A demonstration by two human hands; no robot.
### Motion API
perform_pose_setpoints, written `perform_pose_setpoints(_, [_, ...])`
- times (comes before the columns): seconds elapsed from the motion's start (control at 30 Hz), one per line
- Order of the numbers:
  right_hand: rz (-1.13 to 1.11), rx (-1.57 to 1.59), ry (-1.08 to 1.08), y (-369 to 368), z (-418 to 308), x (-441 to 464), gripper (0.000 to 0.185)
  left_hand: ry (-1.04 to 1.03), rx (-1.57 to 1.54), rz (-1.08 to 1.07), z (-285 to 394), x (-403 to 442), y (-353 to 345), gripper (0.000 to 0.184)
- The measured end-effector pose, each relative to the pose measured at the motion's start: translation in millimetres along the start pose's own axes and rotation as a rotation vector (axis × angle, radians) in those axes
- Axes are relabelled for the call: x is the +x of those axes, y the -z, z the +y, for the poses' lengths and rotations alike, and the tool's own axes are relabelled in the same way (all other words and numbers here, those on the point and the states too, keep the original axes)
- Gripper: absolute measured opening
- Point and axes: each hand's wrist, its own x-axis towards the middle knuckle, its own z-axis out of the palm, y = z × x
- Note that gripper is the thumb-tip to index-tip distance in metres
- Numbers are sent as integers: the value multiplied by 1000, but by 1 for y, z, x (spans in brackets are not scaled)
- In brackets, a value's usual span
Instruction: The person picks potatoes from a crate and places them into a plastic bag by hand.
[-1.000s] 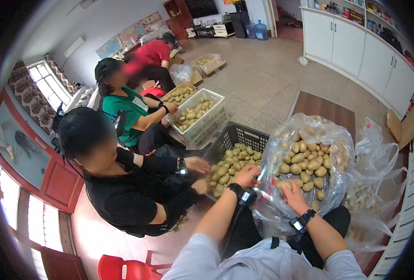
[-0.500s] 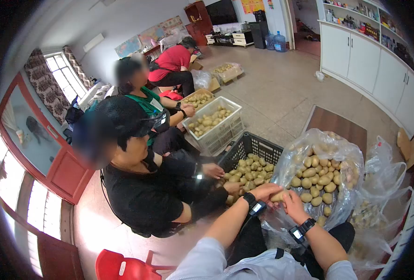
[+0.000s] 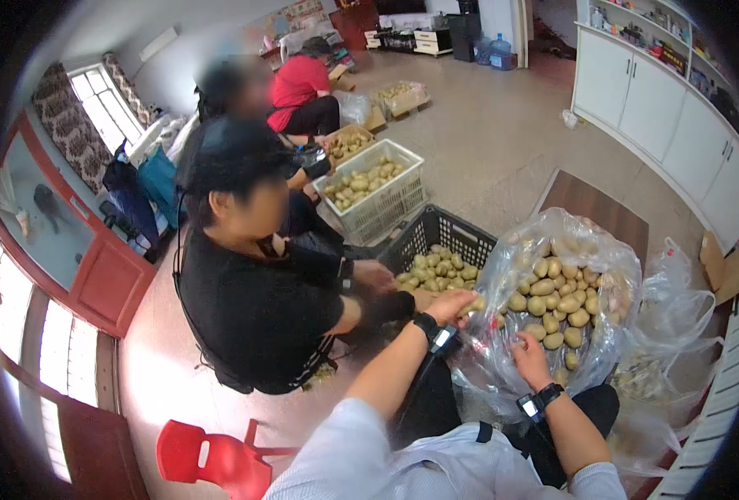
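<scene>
My left hand (image 3: 449, 308) is closed around a kiwifruit (image 3: 474, 305), over the near right corner of a black crate. My right hand (image 3: 529, 360) is apart from it, fingers loosely spread and nothing visible in them, at the near edge of a clear plastic bag (image 3: 490, 367). Brownish-green kiwifruit (image 3: 554, 305) fill the open bag. More of the fruit (image 3: 440, 268) lies in the black crate (image 3: 466, 235), left of the bag. A co-worker in black (image 3: 257, 308) reaches into that crate; those hands are partly blurred.
Beyond the black crate stands a white crate (image 3: 394, 196) of kiwifruit. Other people sit farther back by cardboard boxes (image 3: 403, 98). Crumpled plastic bags (image 3: 669, 333) lie at right, a brown board (image 3: 594, 208) behind my bag, and a red chair (image 3: 211, 458) at lower left.
My left hand has moved up and left with the kiwifruit, toward the black crate. My right hand has let go of that fruit and separated from the left. My view has shifted slightly.
</scene>
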Motion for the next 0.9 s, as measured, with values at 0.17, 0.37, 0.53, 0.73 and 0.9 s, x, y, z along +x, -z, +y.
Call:
perform_pose_setpoints(0.17, [77, -152, -49, 35, 38, -6, 35, -85, -224, 385, -21, 12, 20, 26])
perform_pose_setpoints(0.37, [266, -523, 104, 68, 27, -12, 37, -76, -303, 469, -11, 0, 27, 35])
perform_pose_setpoints(0.53, [278, -663, 31, 66, 29, -31, 47, -41, -428, 570, -21, 0, 46, 36])
perform_pose_setpoints(0.73, [238, -836, -28, 62, 38, -37, 54, -631, 702, 626, -112, 55, 141, 31])
perform_pose_setpoints(0.9, [207, -893, -17, 61, 34, -41, 57, -514, 1050, 714, -67, 14, 101, 16])
